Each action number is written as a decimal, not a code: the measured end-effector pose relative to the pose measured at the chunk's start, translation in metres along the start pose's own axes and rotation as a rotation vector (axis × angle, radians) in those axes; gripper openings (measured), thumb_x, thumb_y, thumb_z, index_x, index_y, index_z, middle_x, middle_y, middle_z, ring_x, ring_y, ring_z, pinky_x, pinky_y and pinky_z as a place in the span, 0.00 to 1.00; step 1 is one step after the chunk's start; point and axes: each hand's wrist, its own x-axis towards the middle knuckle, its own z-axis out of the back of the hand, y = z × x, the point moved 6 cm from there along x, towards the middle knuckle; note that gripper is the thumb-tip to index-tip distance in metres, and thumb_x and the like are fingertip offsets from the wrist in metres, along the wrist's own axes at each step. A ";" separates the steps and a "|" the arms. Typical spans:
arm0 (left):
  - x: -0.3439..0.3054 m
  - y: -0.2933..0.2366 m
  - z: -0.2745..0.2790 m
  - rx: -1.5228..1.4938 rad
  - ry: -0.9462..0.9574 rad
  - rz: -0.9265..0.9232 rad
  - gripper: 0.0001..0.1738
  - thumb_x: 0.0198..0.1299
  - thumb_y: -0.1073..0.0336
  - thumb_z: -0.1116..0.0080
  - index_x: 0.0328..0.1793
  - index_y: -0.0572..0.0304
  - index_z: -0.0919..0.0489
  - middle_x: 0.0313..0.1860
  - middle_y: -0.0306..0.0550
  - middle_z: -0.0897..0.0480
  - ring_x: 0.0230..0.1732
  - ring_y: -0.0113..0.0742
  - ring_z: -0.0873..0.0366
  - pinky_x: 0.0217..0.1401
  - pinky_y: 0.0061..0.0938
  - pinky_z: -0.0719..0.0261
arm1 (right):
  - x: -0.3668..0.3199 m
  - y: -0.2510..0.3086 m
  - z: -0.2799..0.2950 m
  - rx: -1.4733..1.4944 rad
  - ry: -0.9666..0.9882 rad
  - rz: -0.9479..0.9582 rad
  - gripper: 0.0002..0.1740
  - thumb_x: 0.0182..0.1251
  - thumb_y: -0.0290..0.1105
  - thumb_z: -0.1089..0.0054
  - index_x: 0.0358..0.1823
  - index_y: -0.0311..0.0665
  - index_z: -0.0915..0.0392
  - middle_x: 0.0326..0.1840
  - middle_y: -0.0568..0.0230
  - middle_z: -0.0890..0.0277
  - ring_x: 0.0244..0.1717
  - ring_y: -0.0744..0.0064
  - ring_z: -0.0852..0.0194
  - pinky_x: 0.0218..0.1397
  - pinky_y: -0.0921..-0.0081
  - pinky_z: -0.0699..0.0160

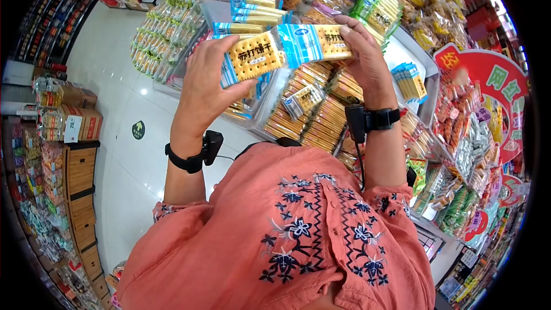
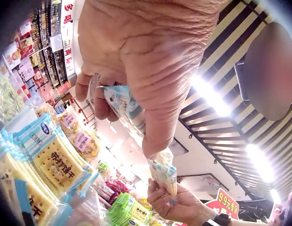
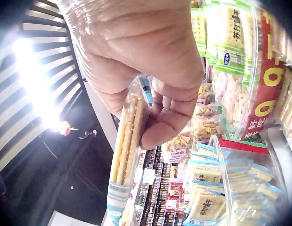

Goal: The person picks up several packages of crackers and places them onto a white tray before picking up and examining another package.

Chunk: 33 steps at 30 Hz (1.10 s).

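My left hand [image 1: 201,80] grips a blue and yellow packet of soda crackers [image 1: 252,60] between thumb and fingers. A matching cracker packet [image 1: 313,45] is pinched at its right end by my right hand [image 1: 368,60]. Both packets are held up side by side over the display, their inner ends meeting in the head view. Seen edge-on in the right wrist view, the right hand's cracker packet [image 3: 129,141] shows stacked crackers through clear wrap. Below and behind the hands, more blue cracker packets [image 1: 258,11] stand in a clear-walled bin.
Long packs of thin snack sticks [image 1: 321,123] fill the near bin, with a small cracker packet [image 1: 303,102] on top. Another blue cracker stack [image 1: 410,83] lies to the right. Green packets [image 1: 376,8] stand behind. Wooden drawers [image 1: 82,172] line the left across white floor [image 1: 120,86].
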 end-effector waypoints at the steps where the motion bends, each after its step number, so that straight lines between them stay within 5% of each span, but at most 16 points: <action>1: 0.001 0.000 0.000 -0.011 0.002 0.002 0.42 0.44 0.66 0.23 0.70 0.60 0.27 0.60 0.55 0.23 0.62 0.54 0.25 0.68 0.41 0.28 | 0.000 0.000 0.000 0.008 0.005 -0.004 0.18 0.75 0.32 0.42 0.62 0.36 0.26 0.52 0.64 0.19 0.51 0.74 0.17 0.55 0.71 0.16; 19: 0.003 0.004 -0.003 0.080 0.024 -0.007 0.45 0.44 0.64 0.22 0.72 0.58 0.29 0.61 0.54 0.23 0.62 0.55 0.26 0.69 0.43 0.30 | -0.007 -0.001 0.009 -0.057 -0.022 -0.006 0.21 0.75 0.33 0.47 0.66 0.36 0.27 0.52 0.65 0.20 0.50 0.74 0.17 0.50 0.70 0.13; 33: -0.002 0.016 -0.009 0.156 0.036 -0.017 0.46 0.44 0.65 0.23 0.73 0.57 0.30 0.63 0.53 0.22 0.64 0.55 0.27 0.69 0.44 0.32 | -0.017 0.005 -0.005 -0.113 -0.016 -0.024 0.22 0.73 0.30 0.47 0.67 0.35 0.26 0.40 0.69 0.25 0.40 0.79 0.23 0.44 0.72 0.13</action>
